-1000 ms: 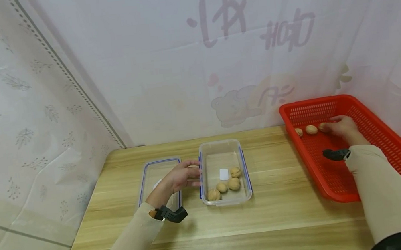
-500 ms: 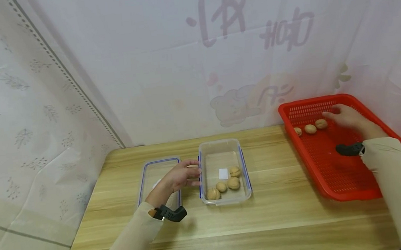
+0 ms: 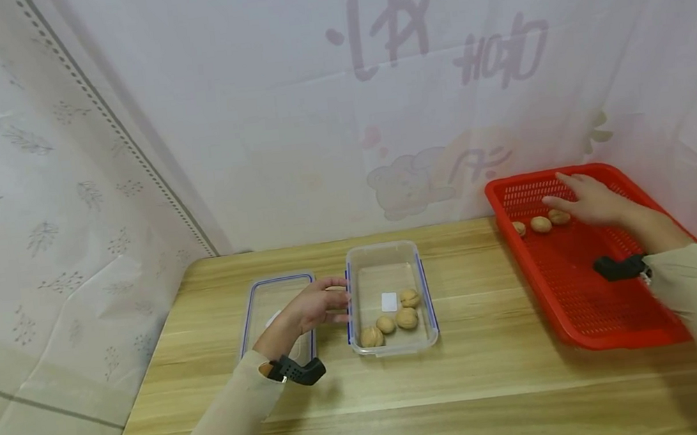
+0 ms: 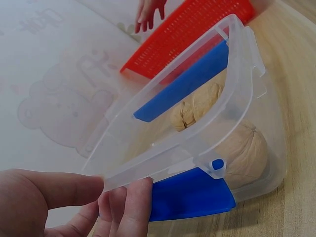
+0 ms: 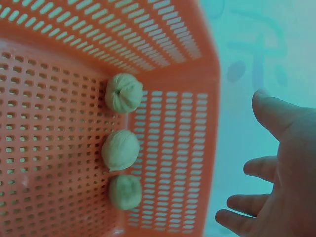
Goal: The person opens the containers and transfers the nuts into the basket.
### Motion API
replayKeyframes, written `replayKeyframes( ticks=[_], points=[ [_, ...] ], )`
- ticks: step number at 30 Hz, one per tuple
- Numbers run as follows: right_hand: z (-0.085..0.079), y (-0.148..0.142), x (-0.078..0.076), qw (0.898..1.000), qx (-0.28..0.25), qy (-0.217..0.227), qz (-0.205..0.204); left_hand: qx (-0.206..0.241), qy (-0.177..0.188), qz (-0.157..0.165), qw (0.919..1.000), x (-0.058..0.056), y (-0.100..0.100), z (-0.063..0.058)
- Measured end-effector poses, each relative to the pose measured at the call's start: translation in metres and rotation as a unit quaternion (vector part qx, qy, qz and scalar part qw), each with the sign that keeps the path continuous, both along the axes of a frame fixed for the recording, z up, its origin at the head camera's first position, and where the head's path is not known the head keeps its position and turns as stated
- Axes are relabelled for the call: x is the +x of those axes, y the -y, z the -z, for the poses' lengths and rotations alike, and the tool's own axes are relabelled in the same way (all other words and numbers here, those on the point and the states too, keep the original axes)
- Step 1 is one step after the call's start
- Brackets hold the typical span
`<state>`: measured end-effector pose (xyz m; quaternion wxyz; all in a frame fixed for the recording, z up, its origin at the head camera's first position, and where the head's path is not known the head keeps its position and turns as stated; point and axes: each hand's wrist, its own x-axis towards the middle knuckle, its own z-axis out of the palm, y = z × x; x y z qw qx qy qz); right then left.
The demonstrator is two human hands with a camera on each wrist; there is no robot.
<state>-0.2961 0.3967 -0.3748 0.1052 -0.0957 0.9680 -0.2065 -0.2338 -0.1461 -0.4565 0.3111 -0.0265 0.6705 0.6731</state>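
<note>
A clear plastic container (image 3: 390, 255) with blue side clips stands mid-table, several walnuts (image 3: 406, 319) in its near half beside a small white square. My left hand (image 3: 319, 304) rests against its left side, fingers extended along the blue clip (image 4: 192, 195). At the right, my right hand (image 3: 593, 201) hovers over the far part of a red plastic basket (image 3: 539, 297), fingers spread and holding nothing. Three walnuts (image 5: 121, 150) lie in a row at the basket's far left corner. One of these walnuts (image 3: 559, 217) sits just below the right fingertips in the head view.
The clear lid (image 3: 273, 288) with a blue seal lies on the wooden table (image 3: 365, 391), left of the container and partly hidden under my left forearm. A printed white curtain (image 3: 288, 111) hangs right behind the table.
My right hand has let go of a walnut in the basket, then risen and drawn back to the right with its fingers spreading. The left hand and container stay put.
</note>
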Motion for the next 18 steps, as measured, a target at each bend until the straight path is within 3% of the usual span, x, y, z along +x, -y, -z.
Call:
replayKeyframes(
  ticks=[6, 18],
  points=[
    [-0.012, 0.017, 0.014, 1.000, 0.011, -0.002, -0.010, -0.003, 0.001, 0.000, 1.0000, 0.000, 0.000, -0.002],
    [-0.024, 0.072, 0.037, 0.996, 0.011, -0.035, -0.077, -0.003, 0.002, -0.001, 1.0000, 0.000, 0.000, -0.001]
  ],
)
